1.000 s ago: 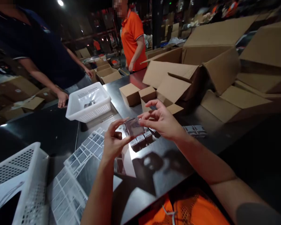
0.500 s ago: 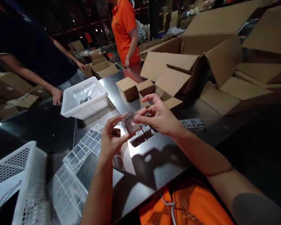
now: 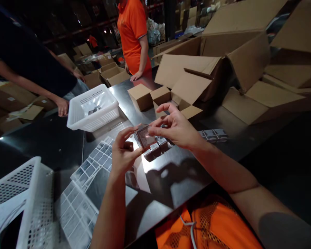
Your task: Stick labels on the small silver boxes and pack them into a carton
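Between my two hands, above the metal table, is a small square box point(image 3: 145, 137) with a clear, shiny face. My left hand point(image 3: 124, 148) grips its left side, thumb below and index finger along the top edge. The thumb and fingertips of my right hand point(image 3: 175, 128) pinch its upper right part. Just beneath, several small dark boxes point(image 3: 155, 150) with white labels stand together on the table. Sheets of pale rectangular stickers point(image 3: 79, 204) lie to the left of my left forearm.
A white plastic basket point(image 3: 93, 109) with a few small items stands ahead to the left. Another white basket point(image 3: 38, 193) is at near left. Small cartons point(image 3: 140, 97) and a large open carton point(image 3: 238, 58) stand ahead and right. Two people are across the table; one person's hand point(image 3: 63, 106) is by the basket.
My hands and the small box hold nearly the same pose. The person in orange has brought a hand down onto the table edge. The view has shifted slightly.
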Available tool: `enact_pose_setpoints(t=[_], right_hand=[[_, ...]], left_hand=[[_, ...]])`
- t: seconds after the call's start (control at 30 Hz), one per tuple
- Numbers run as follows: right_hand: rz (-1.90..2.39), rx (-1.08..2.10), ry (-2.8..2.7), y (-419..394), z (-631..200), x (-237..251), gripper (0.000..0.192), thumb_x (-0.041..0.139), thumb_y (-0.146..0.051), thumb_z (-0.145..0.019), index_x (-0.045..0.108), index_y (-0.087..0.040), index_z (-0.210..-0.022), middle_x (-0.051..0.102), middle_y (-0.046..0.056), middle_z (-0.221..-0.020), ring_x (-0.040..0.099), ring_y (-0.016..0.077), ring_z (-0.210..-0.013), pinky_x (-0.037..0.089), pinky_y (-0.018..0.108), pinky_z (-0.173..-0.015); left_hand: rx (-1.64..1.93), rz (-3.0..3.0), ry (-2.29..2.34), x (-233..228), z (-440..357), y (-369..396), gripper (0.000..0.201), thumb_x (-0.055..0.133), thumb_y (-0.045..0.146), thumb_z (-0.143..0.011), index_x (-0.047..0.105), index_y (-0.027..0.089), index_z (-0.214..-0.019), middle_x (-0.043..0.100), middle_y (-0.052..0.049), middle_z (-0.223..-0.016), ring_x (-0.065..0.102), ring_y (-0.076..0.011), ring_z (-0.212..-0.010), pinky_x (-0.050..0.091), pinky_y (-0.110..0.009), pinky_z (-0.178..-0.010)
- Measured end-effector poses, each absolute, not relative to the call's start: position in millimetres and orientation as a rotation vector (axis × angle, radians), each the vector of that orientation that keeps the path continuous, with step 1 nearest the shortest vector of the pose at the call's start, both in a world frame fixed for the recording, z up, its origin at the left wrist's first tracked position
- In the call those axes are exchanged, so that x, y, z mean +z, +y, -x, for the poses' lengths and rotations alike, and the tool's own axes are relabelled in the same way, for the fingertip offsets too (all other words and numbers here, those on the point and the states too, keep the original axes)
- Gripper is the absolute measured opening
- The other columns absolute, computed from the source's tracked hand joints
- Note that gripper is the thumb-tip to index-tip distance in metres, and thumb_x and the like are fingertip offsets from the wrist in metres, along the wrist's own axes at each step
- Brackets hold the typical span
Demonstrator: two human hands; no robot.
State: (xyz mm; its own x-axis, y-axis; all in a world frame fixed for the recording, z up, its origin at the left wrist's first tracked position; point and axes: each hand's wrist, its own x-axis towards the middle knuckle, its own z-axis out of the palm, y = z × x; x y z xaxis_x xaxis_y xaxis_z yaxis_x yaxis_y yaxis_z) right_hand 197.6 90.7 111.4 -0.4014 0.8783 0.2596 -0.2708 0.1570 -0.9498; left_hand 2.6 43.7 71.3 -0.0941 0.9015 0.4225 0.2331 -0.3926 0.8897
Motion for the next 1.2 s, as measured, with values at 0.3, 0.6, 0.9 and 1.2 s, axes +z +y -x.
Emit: enact_pose_setpoints(t=[0.3, 0.6, 0.9, 1.2], right_hand=[[0.636, 1.462, -1.405, 90, -196, 113, 0.056, 0.085, -0.028, -0.069, 0.041, -0.024, -0.104, 0.068, -0.008, -0.073, 0.067, 0.0111, -0.065, 0.051, 0.024, -0.066], [0.684, 1.400, -1.398, 88, -192, 113, 0.061, 0.087, -0.035, -0.066, 0.042, -0.024, -0.105, 0.070, -0.006, -0.073, 0.068, 0.0138, -0.068, 0.052, 0.027, -0.065], [0.791, 1.198, -1.481, 91, -197, 103, 0.063, 0.091, -0.033, -0.061, 0.047, -0.024, -0.106, 0.060, -0.006, -0.076, 0.067, 0.0167, -0.075, 0.058, 0.031, -0.067], [0.671, 1.970, -1.550, 94, -236, 76, 0.084, 0.094, -0.028, -0.058, 0.055, -0.019, -0.131, 0.066, 0.000, -0.098, 0.066, 0.0093, -0.071, 0.058, 0.026, -0.070]], left_hand=[[1.535, -1.611, 1.236, 71, -2, 44, 0.060, 0.093, 0.030, -0.060, 0.061, 0.024, -0.110, 0.071, -0.007, -0.124, 0.031, 0.0048, -0.039, 0.022, -0.013, -0.035], [1.520, -1.576, 1.297, 69, -4, 46, 0.062, 0.093, 0.039, -0.058, 0.060, 0.025, -0.109, 0.071, -0.008, -0.124, 0.031, 0.0028, -0.039, 0.023, -0.015, -0.035], [1.413, -1.597, 1.345, 68, -5, 45, 0.056, 0.090, 0.036, -0.062, 0.066, 0.025, -0.111, 0.072, -0.008, -0.125, 0.030, 0.0004, -0.043, 0.025, -0.019, -0.040], [0.985, -1.978, 1.260, 86, -5, 36, 0.057, 0.094, 0.044, -0.056, 0.077, 0.030, -0.109, 0.063, -0.010, -0.138, 0.067, -0.0198, -0.081, 0.054, -0.028, -0.060]])
